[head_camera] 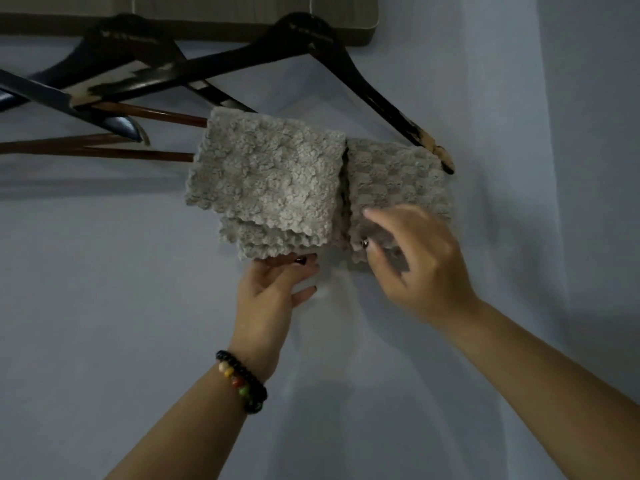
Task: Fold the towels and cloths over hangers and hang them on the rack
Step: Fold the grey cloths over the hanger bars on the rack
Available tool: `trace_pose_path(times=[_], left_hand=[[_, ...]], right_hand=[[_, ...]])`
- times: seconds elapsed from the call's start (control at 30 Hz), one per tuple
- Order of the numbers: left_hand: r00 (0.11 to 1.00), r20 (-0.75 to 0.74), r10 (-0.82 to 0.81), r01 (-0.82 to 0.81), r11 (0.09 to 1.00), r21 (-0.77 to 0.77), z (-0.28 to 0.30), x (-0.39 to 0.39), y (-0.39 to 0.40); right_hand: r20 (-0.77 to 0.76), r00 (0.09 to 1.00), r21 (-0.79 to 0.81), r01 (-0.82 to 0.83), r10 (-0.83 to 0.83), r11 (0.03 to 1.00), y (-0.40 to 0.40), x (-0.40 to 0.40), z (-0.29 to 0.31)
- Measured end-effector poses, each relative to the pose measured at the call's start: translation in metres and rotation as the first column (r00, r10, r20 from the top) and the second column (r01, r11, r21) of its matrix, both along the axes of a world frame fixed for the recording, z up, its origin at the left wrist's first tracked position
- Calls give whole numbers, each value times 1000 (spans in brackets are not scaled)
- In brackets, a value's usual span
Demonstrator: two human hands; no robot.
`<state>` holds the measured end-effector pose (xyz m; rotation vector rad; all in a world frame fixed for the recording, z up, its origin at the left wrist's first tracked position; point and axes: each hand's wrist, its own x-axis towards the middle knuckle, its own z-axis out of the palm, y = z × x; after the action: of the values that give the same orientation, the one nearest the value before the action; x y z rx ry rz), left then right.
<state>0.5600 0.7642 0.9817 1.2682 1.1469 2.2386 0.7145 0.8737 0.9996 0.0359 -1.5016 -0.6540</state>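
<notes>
Two grey fluffy cloths hang folded over hanger bars. The nearer cloth [266, 181] drapes over a brown bar of a dark hanger [214, 67] on the rack [242, 26]. The second cloth [391, 178] hangs just right of it, behind. My left hand [277, 289] reaches up from below, its straight fingers touching the bottom edge of the nearer cloth. My right hand [412, 258] lies against the lower part of the second cloth with fingers spread; whether it pinches the fabric is unclear.
Other dark hangers [69, 95] with brown bars cross each other at the upper left. A pale blue-grey wall [104, 271] fills the background, with a lighter strip [502, 133] on the right.
</notes>
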Motion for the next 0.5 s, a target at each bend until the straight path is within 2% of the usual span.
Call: trace_pose_path(times=[0.1, 0.2, 0.3, 0.4, 0.5], left_hand=[[999, 38, -21, 19, 999, 49, 4, -15, -6], [996, -37, -86, 88, 994, 57, 12, -16, -12], [993, -28, -113, 115, 988, 98, 16, -16, -13], [991, 19, -129, 125, 981, 146, 18, -15, -16], [994, -43, -97, 103, 983, 154, 20, -13, -19]], right_hand=[[23, 999, 53, 32, -34, 998, -20, -12, 21], [218, 971, 81, 79, -95, 994, -22, -24, 36], [346, 936, 2, 62, -59, 998, -17, -26, 37], [310, 944, 16, 113, -112, 993, -17, -20, 31], [180, 974, 91, 125, -140, 988, -18, -19, 33]])
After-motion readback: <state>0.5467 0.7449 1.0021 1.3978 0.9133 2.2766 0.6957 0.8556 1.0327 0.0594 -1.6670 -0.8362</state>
